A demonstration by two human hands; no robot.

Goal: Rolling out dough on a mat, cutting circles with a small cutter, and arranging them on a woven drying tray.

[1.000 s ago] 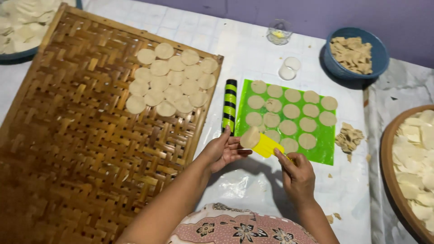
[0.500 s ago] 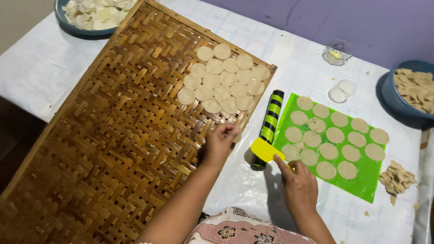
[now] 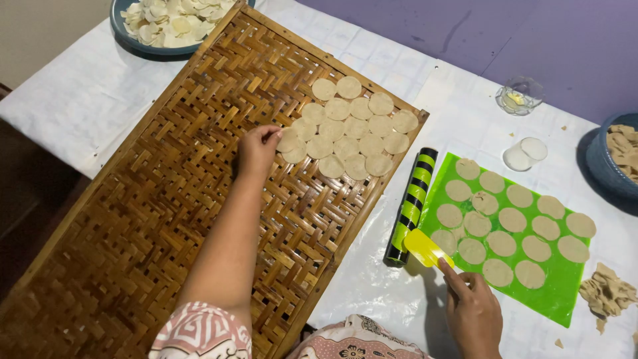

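My left hand (image 3: 256, 149) reaches across the woven bamboo tray (image 3: 166, 219) and pinches a round dough disc (image 3: 288, 140) at the left edge of a cluster of several overlapping discs (image 3: 355, 129). My right hand (image 3: 473, 311) holds a yellow scraper (image 3: 425, 247), its blade at the near-left corner of the green mat (image 3: 561, 282). Several cut dough rounds (image 3: 512, 219) lie in rows on that mat. A green-and-black striped rolling pin (image 3: 411, 206) lies along the mat's left side.
A blue bowl of dough discs (image 3: 166, 23) stands at the far left. A small glass dish (image 3: 518, 96), a white round cutter (image 3: 525, 154), another blue bowl (image 3: 615, 156) and dough scraps (image 3: 605, 292) sit to the right. White cloth (image 3: 80, 100) covers the table.
My left hand carried a dough disc from the green mat over to the bamboo tray and set it beside the cluster. My right hand stayed at the mat with the scraper. The view shifted left.
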